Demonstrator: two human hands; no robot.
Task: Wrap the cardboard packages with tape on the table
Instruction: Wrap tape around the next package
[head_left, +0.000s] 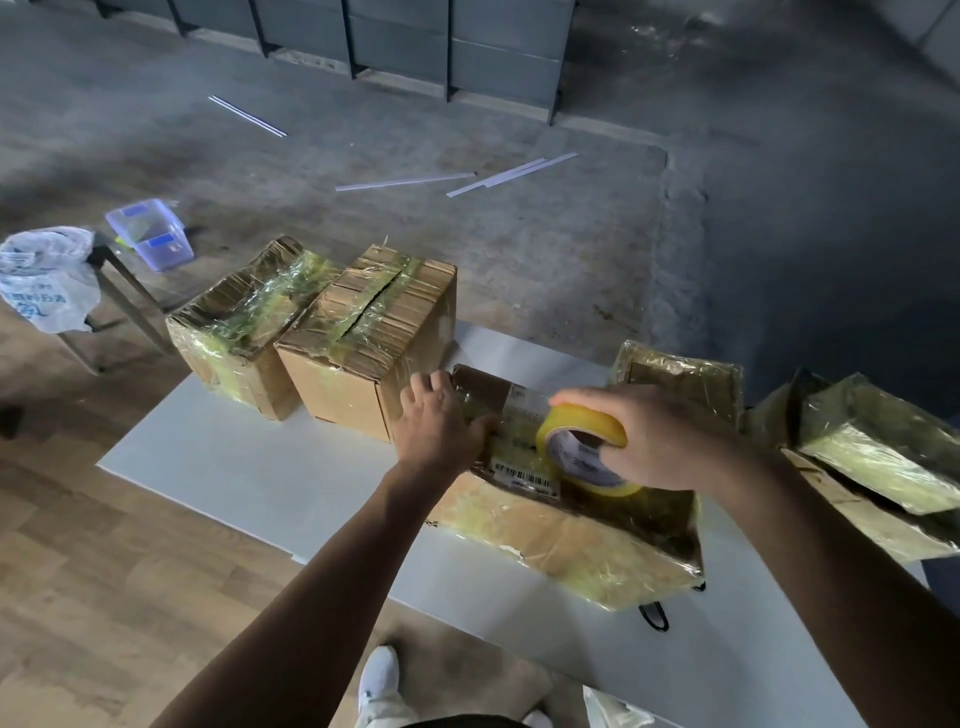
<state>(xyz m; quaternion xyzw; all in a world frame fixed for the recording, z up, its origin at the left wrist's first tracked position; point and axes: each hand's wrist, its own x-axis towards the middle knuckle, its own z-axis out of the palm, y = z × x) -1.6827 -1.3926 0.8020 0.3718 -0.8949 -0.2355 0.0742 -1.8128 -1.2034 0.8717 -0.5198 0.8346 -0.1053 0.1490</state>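
A flat cardboard package (561, 530), partly covered in yellowish tape and bearing a barcode label, lies on the white table (270, 467) in front of me. My left hand (439, 423) presses on its left end, fingers over the far edge. My right hand (654, 436) grips a yellow tape roll (584, 447) standing on edge on the package's top. Two taller taped boxes stand behind to the left: one (363, 338) next to my left hand, another (244, 327) further left.
More tape-wrapped packages sit at the right, one (680, 379) behind my right hand and others (883, 462) at the table's right edge. A plastic bag (47, 280) and clear container (150, 234) rest on a stool at left. White strips (509, 171) lie on the floor.
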